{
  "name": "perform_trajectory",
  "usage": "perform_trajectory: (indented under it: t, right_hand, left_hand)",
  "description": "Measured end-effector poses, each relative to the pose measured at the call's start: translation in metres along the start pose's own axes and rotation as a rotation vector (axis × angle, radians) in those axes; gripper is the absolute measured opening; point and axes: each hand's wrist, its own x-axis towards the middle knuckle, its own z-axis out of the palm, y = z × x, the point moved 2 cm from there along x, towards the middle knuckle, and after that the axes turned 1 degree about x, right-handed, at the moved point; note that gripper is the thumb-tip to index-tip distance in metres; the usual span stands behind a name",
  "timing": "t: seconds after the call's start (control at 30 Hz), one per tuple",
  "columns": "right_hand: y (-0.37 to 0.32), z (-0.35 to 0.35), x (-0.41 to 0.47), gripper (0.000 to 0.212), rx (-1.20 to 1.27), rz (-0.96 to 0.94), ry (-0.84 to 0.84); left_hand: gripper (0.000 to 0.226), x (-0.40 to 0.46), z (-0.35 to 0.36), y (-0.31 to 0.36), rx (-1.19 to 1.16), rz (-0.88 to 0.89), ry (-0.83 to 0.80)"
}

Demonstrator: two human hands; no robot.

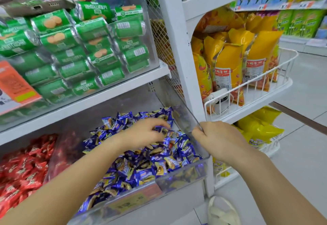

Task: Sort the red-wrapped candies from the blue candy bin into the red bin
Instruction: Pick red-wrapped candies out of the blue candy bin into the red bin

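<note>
Looking for red candies in the blue bin

On the left, the red bin (26, 168) is full of red candies, just beside the blue candy bin (182, 178). The left hand (146, 132) reaches into the blue pile with bent fingers; its grip cannot be told for sure. A small red candy (170, 145) seems to peek out near it. The right hand (217, 139) pinches the clear side wall and holds the bin steady. A good way is to push the blue ones aside gently, pinch only the red one, then carry it left.
</note>
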Motion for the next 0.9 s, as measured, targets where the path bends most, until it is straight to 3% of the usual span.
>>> perform_trajectory:
  t: [0.03, 0.1, 0.23, 0.33, 0.43, 0.53, 0.6, 0.67, 0.77, 0.9]
  right_hand:
    - [0.000, -0.001, -0.001, 0.037, -0.003, 0.003, 0.001]
    - [-0.001, -0.001, -0.002, 0.039, -0.001, 0.001, 0.001]
    - [-0.001, -0.001, -0.002, 0.039, 0.026, -0.016, -0.004]
    - [0.002, -0.001, 0.001, 0.039, 0.037, 0.003, -0.004]
    - [-0.001, -0.005, -0.001, 0.045, -0.055, 0.006, 0.038]
    - [-0.007, -0.020, -0.004, 0.058, -0.130, 0.023, 0.277]
    - [-0.015, -0.031, -0.008, 0.058, 0.018, -0.027, 0.515]
    - [-0.023, -0.035, -0.012, 0.046, 0.163, -0.153, 0.630]
    - [-0.047, -0.016, -0.008, 0.030, 0.155, -0.234, 0.373]
    - [-0.067, 0.026, 0.023, 0.023, -0.014, -0.204, 0.012]
  left_hand:
    - [0.048, 0.014, -0.004, -0.006, 0.210, -0.087, 0.154]
    - [0.060, 0.038, -0.003, -0.024, 0.554, -0.271, 0.207]
    - [0.065, 0.056, 0.012, -0.047, 0.542, -0.332, 0.123]
    - [0.048, 0.048, 0.010, -0.050, 0.643, -0.268, 0.085]
    - [0.028, 0.028, -0.004, -0.055, 0.552, -0.184, -0.053]
    - [0.014, 0.001, -0.012, -0.056, 0.436, -0.065, -0.148]
    - [0.017, -0.019, -0.013, -0.058, 0.471, -0.037, -0.171]
    - [0.029, -0.036, -0.011, -0.061, 0.550, -0.043, -0.167]
    - [0.022, -0.056, -0.004, -0.067, 0.623, -0.043, -0.049]
    - [0.015, -0.081, 0.008, -0.080, 0.639, -0.072, 0.267]
